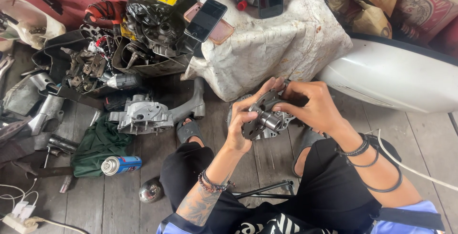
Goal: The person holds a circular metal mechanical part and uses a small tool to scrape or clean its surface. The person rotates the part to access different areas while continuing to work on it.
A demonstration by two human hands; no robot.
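Both my hands hold a small grey metal engine part [268, 118] with a round flange and a shiny central hub, above my knees. My left hand [245, 119] grips its left edge, thumb on the flange. My right hand [311, 106] pinches its upper right side, fingers curled over the rim. Beneath the part another round metal piece [237, 104] lies on the wooden floor, mostly hidden.
An aluminium engine casing [143, 115] lies left on a green cloth [98, 144], with a blue spray can [121, 164] beside it. Trays of greasy parts [95, 64] sit at the back left. Two phones [206, 19] rest on a white sack [281, 47]. A white panel [386, 76] curves at right.
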